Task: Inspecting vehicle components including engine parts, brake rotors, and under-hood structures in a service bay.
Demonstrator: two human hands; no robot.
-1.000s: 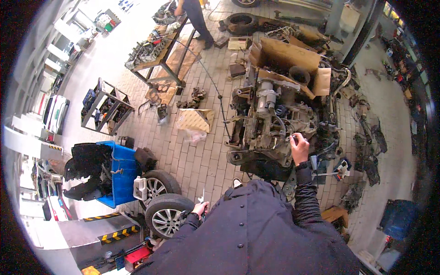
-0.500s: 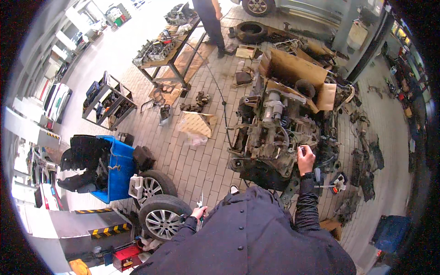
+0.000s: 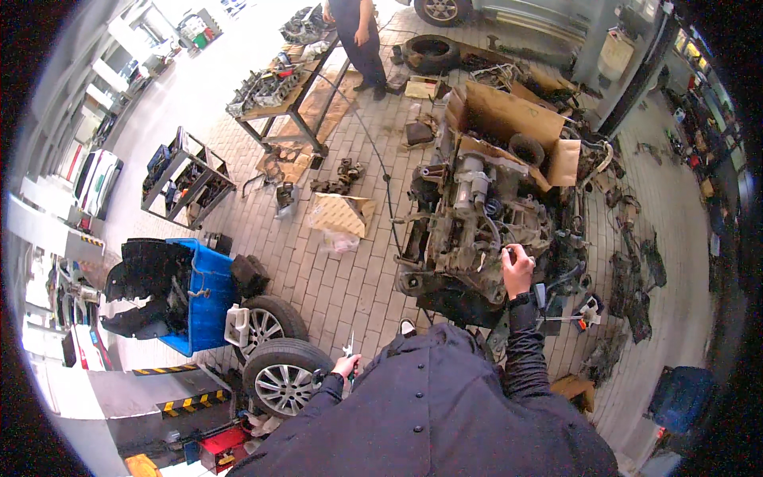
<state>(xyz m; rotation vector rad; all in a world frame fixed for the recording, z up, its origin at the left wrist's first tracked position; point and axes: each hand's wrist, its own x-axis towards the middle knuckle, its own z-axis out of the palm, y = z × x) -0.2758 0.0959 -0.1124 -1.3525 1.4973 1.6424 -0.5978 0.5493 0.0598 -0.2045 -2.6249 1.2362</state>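
Note:
A grimy engine and gearbox assembly [image 3: 477, 226] with hoses and a cylindrical metal part stands at the right in front of me. Over its near right side hovers my right hand [image 3: 519, 270], fingers pinched together. Whatever small thing may be between those fingertips is too tiny to make out, and whether they touch the engine I cannot tell. Low on the left, my left hand [image 3: 345, 366] is closed around a slim silver pliers-like tool [image 3: 350, 346], its pointed end upward. That hand is beside an alloy wheel with a tyre [image 3: 284, 380].
A blue bin [image 3: 208, 306] with black panels stands left. Flattened cardboard [image 3: 342, 215] lies mid-floor. Beyond are a workbench [image 3: 298, 103] bearing engine parts and another person [image 3: 362, 40]. An open cardboard box [image 3: 517, 111] sits behind the engine; a lift post [image 3: 636, 75] rises at the right.
My right hand has shifted slightly left and up over the engine, still pinched. My left hand stays put with its tool. The person at the back shows more of a hand.

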